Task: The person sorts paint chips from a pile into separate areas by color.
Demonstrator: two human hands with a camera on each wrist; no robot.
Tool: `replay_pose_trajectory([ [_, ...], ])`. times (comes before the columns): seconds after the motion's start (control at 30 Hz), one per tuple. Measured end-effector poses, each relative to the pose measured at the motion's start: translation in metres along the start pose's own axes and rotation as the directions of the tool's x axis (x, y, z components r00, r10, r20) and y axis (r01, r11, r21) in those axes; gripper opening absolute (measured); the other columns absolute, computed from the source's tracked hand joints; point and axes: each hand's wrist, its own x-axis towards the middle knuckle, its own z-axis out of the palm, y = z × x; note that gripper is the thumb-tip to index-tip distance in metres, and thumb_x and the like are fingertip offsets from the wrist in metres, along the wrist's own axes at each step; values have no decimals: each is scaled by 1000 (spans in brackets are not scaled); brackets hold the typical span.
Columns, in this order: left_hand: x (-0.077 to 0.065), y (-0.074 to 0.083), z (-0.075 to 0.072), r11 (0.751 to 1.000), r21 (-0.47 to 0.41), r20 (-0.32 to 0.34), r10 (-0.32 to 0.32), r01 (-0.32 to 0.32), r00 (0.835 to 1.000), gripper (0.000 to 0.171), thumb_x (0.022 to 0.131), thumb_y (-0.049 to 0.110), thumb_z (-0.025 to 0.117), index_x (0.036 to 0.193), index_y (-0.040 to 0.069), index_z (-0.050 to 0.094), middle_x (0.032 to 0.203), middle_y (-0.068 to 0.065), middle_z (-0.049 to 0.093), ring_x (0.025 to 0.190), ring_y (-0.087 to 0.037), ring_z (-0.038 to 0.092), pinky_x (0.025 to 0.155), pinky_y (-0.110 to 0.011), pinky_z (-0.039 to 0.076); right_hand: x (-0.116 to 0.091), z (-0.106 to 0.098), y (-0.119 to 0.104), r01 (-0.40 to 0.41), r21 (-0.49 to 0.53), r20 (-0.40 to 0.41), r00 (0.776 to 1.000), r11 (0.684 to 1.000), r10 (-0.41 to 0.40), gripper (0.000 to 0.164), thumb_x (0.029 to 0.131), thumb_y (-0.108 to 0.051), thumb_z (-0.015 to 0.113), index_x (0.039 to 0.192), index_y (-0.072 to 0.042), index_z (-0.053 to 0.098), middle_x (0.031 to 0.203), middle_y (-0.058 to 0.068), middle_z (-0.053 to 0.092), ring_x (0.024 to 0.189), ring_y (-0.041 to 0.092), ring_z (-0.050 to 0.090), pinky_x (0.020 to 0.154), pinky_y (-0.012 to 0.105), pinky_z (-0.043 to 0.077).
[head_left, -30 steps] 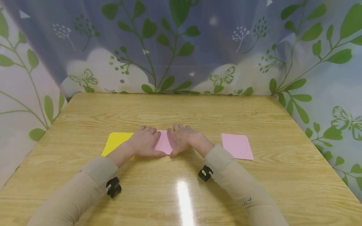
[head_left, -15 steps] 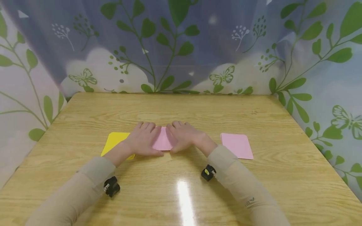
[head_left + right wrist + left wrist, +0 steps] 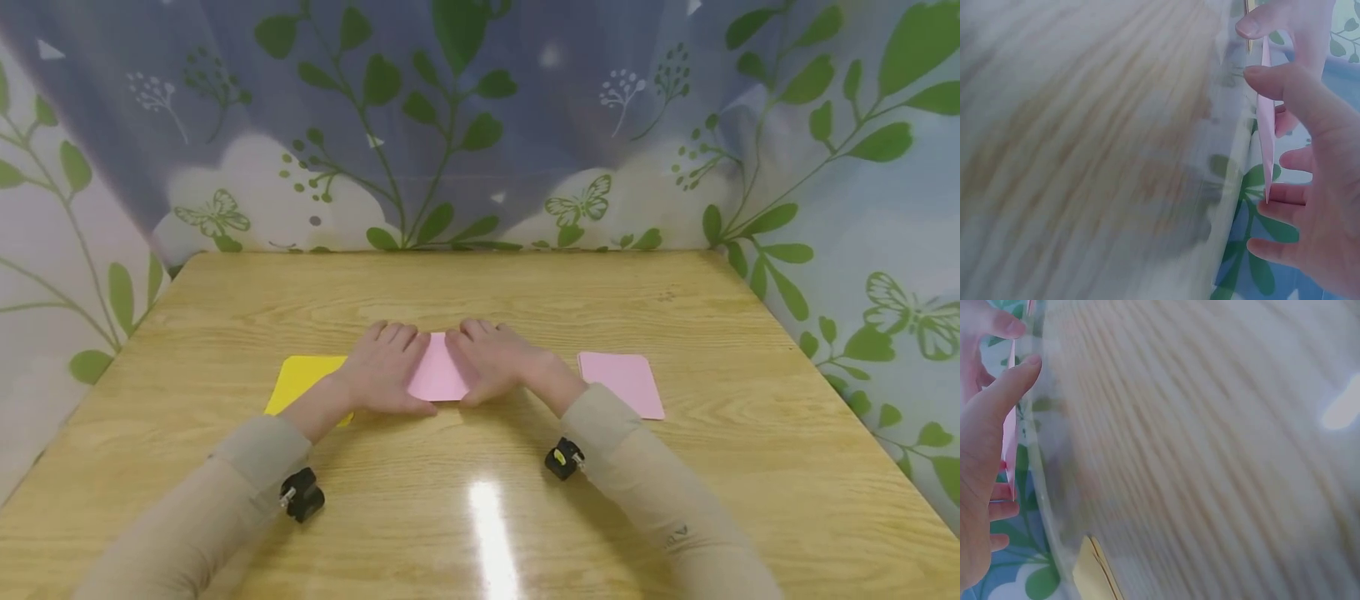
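Observation:
Between my two hands is a pink paper card (image 3: 437, 371), raised a little off the table in the middle of the head view. My left hand (image 3: 386, 369) pinches its left side, thumb along the near edge and fingers at the far edge. My right hand (image 3: 497, 362) grips the right side in the same way. Edge-on in the left wrist view, the pink card (image 3: 1010, 437) looks like a thin strip. The right wrist view shows the card (image 3: 1266, 137) between thumb and fingertips. Both hands cover its ends.
A stack of yellow cards (image 3: 303, 382) lies left of my hands, partly behind the left wrist. Over on the right lies a small stack of pink cards (image 3: 626, 383). A leaf-patterned curtain (image 3: 450, 167) borders the wooden table (image 3: 465, 287) at the back.
Both hands have lifted the pink card and shifted it slightly away from me. A faint bend across the card half a second ago now looks flatter. The two stacks stay put.

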Motion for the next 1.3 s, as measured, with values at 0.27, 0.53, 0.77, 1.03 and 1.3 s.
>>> replay_pose_trajectory([
  [0.27,15,12,1,999,46,-43,28,-26,999,104,66,81,48,129,-1,44,118,-18,49,110,-33,45,97,-50,31,-21,2,14,-39,46,-35,999,998,41,105,67,-63,68,142,-1,28,140,18,32,130,31,29,102,51,29],
  [0.53,29,30,-4,999,10,-25,35,-34,999,104,65,81,50,130,-1,43,120,-17,47,112,-32,42,100,-49,29,-46,13,30,-50,29,-115,992,998,53,102,65,-67,67,136,0,35,135,15,36,127,31,31,102,53,27],
  [0.77,46,43,-7,998,33,-28,53,-52,998,107,65,84,46,133,1,42,124,-16,46,115,-30,41,100,-48,29,-68,15,41,-81,71,-143,986,994,91,102,65,-66,68,137,-1,34,138,18,32,130,33,27,102,53,26],
  [1.03,74,68,-14,997,42,35,58,-59,998,106,68,85,39,136,4,38,130,-14,43,119,-27,38,100,-46,29,-90,20,58,-113,97,-145,981,989,126,102,67,-62,68,139,0,32,141,19,32,131,33,26,102,54,26],
  [1.3,99,90,-15,996,48,48,79,-81,996,105,70,84,38,137,4,38,130,-13,43,119,-26,38,98,-44,31,-113,27,83,-117,193,-150,978,974,147,99,65,-50,76,137,3,34,137,23,35,127,37,32,100,55,30],
])
